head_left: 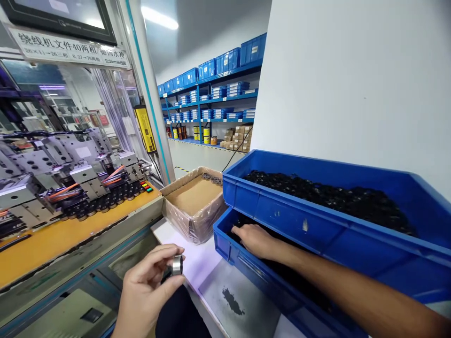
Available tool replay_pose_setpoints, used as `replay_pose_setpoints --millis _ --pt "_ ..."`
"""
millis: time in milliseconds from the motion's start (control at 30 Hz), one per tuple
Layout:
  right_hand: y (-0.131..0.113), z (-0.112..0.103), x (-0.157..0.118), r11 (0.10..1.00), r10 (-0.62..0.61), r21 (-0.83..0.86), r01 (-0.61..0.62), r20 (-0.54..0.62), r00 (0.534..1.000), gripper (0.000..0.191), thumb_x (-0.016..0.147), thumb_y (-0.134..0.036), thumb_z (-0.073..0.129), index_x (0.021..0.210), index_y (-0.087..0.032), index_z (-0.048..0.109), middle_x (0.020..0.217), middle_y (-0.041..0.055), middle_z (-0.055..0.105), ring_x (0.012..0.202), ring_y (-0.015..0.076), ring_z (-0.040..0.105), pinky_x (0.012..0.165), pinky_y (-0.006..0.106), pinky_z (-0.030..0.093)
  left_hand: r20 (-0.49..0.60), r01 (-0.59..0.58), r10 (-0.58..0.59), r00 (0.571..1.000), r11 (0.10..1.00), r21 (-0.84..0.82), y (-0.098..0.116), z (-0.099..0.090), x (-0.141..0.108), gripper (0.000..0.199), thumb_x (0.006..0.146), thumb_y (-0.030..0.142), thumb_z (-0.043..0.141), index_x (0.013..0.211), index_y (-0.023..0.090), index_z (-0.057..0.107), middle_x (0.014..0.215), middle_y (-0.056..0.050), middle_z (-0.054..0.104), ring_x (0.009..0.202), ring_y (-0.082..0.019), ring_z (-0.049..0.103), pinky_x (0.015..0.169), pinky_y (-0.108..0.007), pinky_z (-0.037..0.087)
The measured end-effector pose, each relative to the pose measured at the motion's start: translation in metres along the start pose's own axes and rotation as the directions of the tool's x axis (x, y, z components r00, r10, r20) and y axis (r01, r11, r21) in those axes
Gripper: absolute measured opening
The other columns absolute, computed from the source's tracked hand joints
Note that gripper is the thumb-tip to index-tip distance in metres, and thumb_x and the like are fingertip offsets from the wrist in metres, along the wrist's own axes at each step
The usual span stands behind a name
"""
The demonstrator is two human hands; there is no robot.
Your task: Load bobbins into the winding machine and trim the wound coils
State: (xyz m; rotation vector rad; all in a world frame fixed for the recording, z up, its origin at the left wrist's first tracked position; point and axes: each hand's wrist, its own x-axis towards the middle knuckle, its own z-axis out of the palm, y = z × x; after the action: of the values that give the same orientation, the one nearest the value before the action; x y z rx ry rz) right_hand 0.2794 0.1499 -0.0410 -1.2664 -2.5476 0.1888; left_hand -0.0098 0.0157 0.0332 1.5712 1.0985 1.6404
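Note:
My left hand (150, 286) is closed round a small metal ring (177, 265), held between thumb and fingers in front of the white table edge. My right hand (255, 239) reaches down into the lower blue bin (243, 265), its fingertips partly hidden inside among dark contents; what they hold, if anything, cannot be made out. Above and behind it sits the upper blue bin (282, 209), holding a heap of small black parts (327, 197).
A plastic-lined cardboard box (193, 220) stands left of the bins. At the left is a winding machine (84, 173) with a row of black round parts (105, 201) on its orange ledge (123, 211). Blue shelves (229, 72) stand behind.

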Motion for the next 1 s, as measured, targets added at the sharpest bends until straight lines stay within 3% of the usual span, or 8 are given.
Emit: replay_pose_setpoints --millis 133,300,333,467,533,733,900,1000 --pt "-0.008 -0.014 0.007 1.000 -0.020 -0.011 0.019 -0.121 0.992 0.021 0.083 -0.010 0.057 0.065 -0.016 0.065 0.063 0.0052 0.061 0.060 0.0174 0.061 0.059 0.028 0.050 0.033 -0.054 0.053 0.998 0.998 0.044 -0.001 -0.006 -0.002 0.029 0.065 0.019 0.086 0.089 0.036 0.082 0.091 -0.004 0.082 0.086 -0.022 0.078 0.071 -0.022 0.063" --pt "-0.064 -0.062 0.013 0.981 -0.157 0.061 0.182 -0.290 0.944 0.019 0.093 -0.019 0.052 0.102 -0.015 0.068 0.096 0.0077 0.066 0.087 0.0160 0.063 0.080 0.028 0.054 0.074 0.010 -0.005 0.997 0.997 -0.071 -0.017 -0.008 0.001 0.024 0.068 0.015 0.083 0.083 0.033 0.079 0.105 -0.003 0.080 0.085 -0.020 0.078 0.068 -0.021 0.063" --pt "-0.079 -0.068 0.013 0.958 -0.209 0.117 0.262 -0.342 0.916 0.018 0.093 -0.021 0.053 0.105 -0.016 0.065 0.094 0.0062 0.066 0.085 0.0139 0.063 0.078 0.026 0.054 0.070 0.020 -0.012 0.997 0.994 -0.112 -0.019 -0.006 0.003 0.023 0.066 0.014 0.084 0.080 0.032 0.078 0.102 -0.003 0.081 0.087 -0.020 0.078 0.070 -0.021 0.063" --pt "-0.125 -0.064 0.009 0.709 -0.331 0.334 0.621 -0.620 0.711 0.004 0.092 -0.017 0.061 0.090 -0.014 0.062 0.082 0.0053 0.066 0.074 0.0106 0.062 0.067 0.021 0.053 0.069 0.052 -0.043 0.997 0.989 -0.138 -0.025 0.001 0.005 0.032 0.061 0.010 0.086 0.087 0.028 0.080 0.091 -0.004 0.082 0.081 -0.021 0.079 0.072 -0.020 0.063" --pt "-0.131 -0.053 0.005 0.674 -0.331 0.356 0.647 -0.638 0.696 0.004 0.091 -0.014 0.063 0.088 -0.012 0.064 0.083 0.0076 0.067 0.076 0.0111 0.063 0.069 0.021 0.054 0.125 0.099 -0.084 0.989 0.988 -0.117 -0.028 0.003 0.004 0.035 0.061 0.009 0.086 0.091 0.026 0.080 0.093 -0.005 0.082 0.077 -0.020 0.079 0.071 -0.020 0.063" --pt "-0.124 -0.034 0.003 0.729 -0.339 0.280 0.624 -0.645 0.685 0.007 0.091 -0.012 0.060 0.090 -0.010 0.067 0.084 0.0093 0.066 0.076 0.0112 0.063 0.067 0.019 0.055 0.233 0.194 -0.166 0.958 0.975 -0.107 -0.041 0.012 0.001 0.036 0.066 0.012 0.085 0.099 0.025 0.079 0.087 -0.003 0.083 0.073 -0.019 0.079 0.071 -0.018 0.062" --pt "-0.125 -0.031 0.006 0.753 -0.370 0.184 0.632 -0.676 0.638 0.009 0.091 -0.009 0.056 0.092 -0.011 0.065 0.083 0.0073 0.067 0.075 0.0100 0.063 0.067 0.018 0.055 0.211 0.190 -0.163 0.964 0.975 -0.114 -0.040 0.016 -0.001 0.038 0.067 0.007 0.083 0.098 0.029 0.079 0.084 0.002 0.083 0.071 -0.015 0.079 0.071 -0.015 0.061" --pt "-0.124 -0.030 0.006 0.737 -0.412 0.187 0.649 -0.637 0.651 0.013 0.091 -0.014 0.056 0.100 -0.009 0.065 0.090 0.0099 0.067 0.081 0.0116 0.064 0.071 0.019 0.056 0.129 0.162 -0.150 0.980 0.983 -0.090 -0.036 0.015 -0.002 0.039 0.065 0.006 0.084 0.096 0.030 0.079 0.081 0.004 0.082 0.068 -0.013 0.078 0.065 -0.009 0.059"
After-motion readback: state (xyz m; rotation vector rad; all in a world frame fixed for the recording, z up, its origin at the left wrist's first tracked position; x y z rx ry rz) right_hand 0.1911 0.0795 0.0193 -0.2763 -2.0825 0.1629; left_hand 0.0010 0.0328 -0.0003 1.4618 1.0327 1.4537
